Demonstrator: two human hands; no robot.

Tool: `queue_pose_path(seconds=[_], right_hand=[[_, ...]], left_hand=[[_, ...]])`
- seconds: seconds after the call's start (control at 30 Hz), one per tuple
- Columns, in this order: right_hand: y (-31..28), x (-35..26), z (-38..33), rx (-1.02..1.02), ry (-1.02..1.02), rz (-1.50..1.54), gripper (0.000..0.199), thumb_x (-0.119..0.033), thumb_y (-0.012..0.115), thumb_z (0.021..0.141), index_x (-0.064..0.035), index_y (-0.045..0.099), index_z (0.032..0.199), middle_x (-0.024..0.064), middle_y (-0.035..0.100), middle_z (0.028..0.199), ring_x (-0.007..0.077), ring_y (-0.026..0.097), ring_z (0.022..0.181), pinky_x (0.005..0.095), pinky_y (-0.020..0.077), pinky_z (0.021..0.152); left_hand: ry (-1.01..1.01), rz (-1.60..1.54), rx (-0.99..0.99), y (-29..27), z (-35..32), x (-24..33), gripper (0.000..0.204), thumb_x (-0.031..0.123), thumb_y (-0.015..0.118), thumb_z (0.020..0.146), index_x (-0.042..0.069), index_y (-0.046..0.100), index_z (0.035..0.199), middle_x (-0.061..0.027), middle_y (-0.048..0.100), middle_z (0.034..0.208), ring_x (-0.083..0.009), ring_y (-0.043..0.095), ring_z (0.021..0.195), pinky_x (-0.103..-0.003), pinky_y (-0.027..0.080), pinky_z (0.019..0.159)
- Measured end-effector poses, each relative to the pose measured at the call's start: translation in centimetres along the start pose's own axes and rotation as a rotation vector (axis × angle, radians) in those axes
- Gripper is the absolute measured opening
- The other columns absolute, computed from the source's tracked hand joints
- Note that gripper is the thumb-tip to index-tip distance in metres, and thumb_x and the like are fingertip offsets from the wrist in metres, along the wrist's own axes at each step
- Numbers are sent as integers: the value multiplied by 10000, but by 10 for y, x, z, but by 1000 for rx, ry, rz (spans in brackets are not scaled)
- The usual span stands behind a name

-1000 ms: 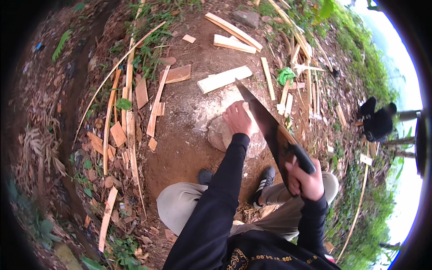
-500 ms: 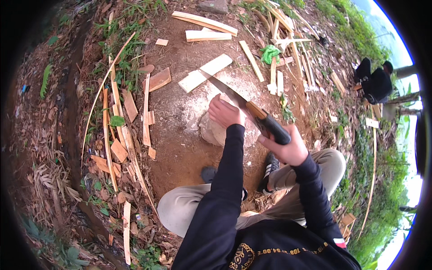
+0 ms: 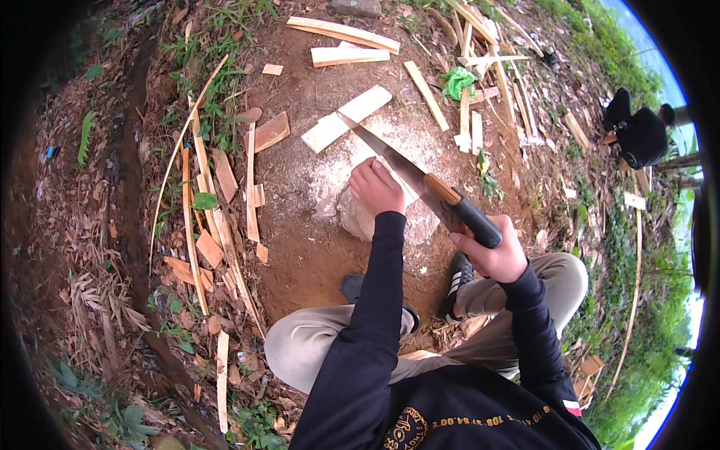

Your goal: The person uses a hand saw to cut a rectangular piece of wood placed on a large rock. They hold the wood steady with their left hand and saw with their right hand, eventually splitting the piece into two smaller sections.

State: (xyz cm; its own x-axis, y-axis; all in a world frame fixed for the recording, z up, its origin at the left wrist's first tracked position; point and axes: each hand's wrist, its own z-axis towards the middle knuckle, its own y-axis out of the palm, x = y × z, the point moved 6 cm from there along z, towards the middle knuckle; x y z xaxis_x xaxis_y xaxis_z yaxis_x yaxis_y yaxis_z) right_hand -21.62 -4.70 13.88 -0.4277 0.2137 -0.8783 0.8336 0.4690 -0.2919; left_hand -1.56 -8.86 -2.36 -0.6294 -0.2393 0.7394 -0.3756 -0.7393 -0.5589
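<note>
My right hand (image 3: 501, 251) grips the black end of a handsaw (image 3: 386, 154), whose handle has a wooden front part. Its long blade slants up to the left, and the tip overlaps a pale board (image 3: 346, 118) lying on the ground beyond. Fingers curled, my left hand (image 3: 376, 186) presses on a pale piece of wood (image 3: 407, 193) close beside the blade, over a round block (image 3: 358, 219). Most of that piece is hidden by the hand and blade. Whether the teeth touch it, I cannot tell.
Sawdust (image 3: 330, 180) surrounds the block. Long strips and offcuts (image 3: 253, 184) lie at left, more wood strips (image 3: 495, 67) at the upper right near a green plastic bag (image 3: 457, 82). A black bag-like bundle (image 3: 637, 135) sits at far right. My knees and shoes flank the block.
The handsaw's handle and my right hand have shifted slightly right and toward me. My left hand stays at nearly the same spot. The whole view has turned a little.
</note>
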Motion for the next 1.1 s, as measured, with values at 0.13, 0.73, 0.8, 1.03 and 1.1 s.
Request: queue_pose_path(seconds=[0.13,0.73,0.8,1.03,1.1], right_hand=[[1,1,-7,20,-46,-47,299,-206,770,839,1,593,716,-22,491,551,54,440,538,273,384,496],[-1,4,-20,39,-65,-134,126,-65,684,761,-17,582,706,1,539,583,67,501,539,284,430,523],[15,22,22,158,-18,-11,179,-106,727,754,-8,584,712,17,518,568,86,496,545,292,434,536],[-11,-6,-42,-6,-90,-179,211,-104,731,737,-16,552,671,35,507,556,98,491,543,291,429,546],[0,6,-24,38,-63,-216,206,-107,737,729,-14,561,674,47,516,556,113,500,535,297,438,552]], left_hand=[[18,22,8,-1,1,-2,232,237,451,1011,44,577,1040,-132,540,1020,-334,504,1016,-458,371,907],[-22,65,36,5,-1,-11,244,264,451,1000,75,598,1049,-111,558,1003,-301,520,999,-438,364,895],[-16,30,30,7,-6,0,238,253,451,997,74,598,1050,-110,561,1012,-304,521,1005,-443,357,905],[7,61,31,4,-2,-10,235,256,453,998,76,593,1053,-103,570,997,-299,526,1010,-433,350,912],[-1,40,23,3,-1,-7,240,257,447,1001,77,594,1058,-106,573,1006,-298,526,1006,-435,350,915]])
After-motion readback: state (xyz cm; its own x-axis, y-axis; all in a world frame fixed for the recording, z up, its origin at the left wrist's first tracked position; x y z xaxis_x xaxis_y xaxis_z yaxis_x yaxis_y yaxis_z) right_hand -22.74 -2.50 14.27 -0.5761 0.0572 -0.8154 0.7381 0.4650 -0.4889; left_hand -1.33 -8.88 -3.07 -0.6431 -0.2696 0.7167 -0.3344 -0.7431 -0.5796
